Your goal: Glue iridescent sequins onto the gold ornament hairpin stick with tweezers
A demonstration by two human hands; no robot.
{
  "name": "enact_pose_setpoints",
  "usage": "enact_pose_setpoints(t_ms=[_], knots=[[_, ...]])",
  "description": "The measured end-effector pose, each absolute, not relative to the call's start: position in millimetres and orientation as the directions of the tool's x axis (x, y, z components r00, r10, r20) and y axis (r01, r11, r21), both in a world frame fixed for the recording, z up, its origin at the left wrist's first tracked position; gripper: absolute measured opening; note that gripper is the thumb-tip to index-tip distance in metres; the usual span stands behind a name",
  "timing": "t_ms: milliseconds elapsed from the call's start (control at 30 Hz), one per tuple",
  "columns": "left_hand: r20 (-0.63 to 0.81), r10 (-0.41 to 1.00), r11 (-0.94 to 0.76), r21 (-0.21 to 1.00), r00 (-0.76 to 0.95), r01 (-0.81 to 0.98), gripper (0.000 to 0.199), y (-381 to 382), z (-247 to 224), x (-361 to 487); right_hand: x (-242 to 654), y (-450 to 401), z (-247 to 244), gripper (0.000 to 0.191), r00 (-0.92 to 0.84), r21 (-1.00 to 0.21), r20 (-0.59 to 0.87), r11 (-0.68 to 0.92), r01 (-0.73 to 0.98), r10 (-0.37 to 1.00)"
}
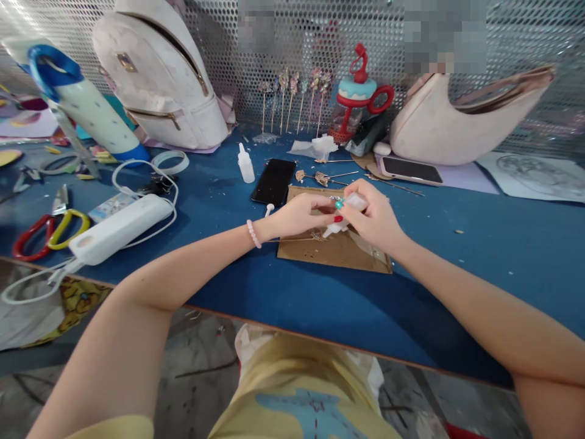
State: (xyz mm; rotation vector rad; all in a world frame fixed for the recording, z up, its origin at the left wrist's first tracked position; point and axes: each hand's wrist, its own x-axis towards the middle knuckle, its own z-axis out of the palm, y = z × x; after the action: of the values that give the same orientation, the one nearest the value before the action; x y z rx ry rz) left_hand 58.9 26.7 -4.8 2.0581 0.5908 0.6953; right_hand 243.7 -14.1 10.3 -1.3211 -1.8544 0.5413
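Over a brown cardboard piece point(333, 258) on the blue table, my two hands meet. My right hand point(372, 213) is closed round a small whitish translucent bottle point(355, 201). My left hand point(304, 213) has its fingers pressed together at the bottle's left side; what they pinch is too small to name. A white nozzle-like piece point(336, 228) shows just below the fingertips. Under my left hand, a thin stick with a small ornament point(317, 236) lies on the cardboard.
Behind the cardboard are a black phone point(274, 181), a small white bottle point(245, 164) and several ornament sticks. Scissors point(61, 201) and a white power strip point(121, 228) lie left. Bags, a tumbler point(354, 97) and another phone point(411, 170) line the mesh partition.
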Motion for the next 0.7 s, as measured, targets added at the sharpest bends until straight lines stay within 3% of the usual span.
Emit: enact_pose_setpoints(t_ms=[300, 700], knots=[[0.257, 0.619, -0.532, 0.832, 0.742, 0.155, 0.034, 30.3, -7.8, 57.6, 242.1, -12.5, 5.6, 0.013, -0.148, -0.767, 0.311, 0.340, 0.544, 0.939], [0.244, 0.618, -0.528, 0.833, 0.748, 0.164, 0.033, 31.2, -7.5, 57.1, 243.9, -12.4, 3.9, 0.012, -0.171, -0.733, 0.328, 0.364, 0.574, 0.929]])
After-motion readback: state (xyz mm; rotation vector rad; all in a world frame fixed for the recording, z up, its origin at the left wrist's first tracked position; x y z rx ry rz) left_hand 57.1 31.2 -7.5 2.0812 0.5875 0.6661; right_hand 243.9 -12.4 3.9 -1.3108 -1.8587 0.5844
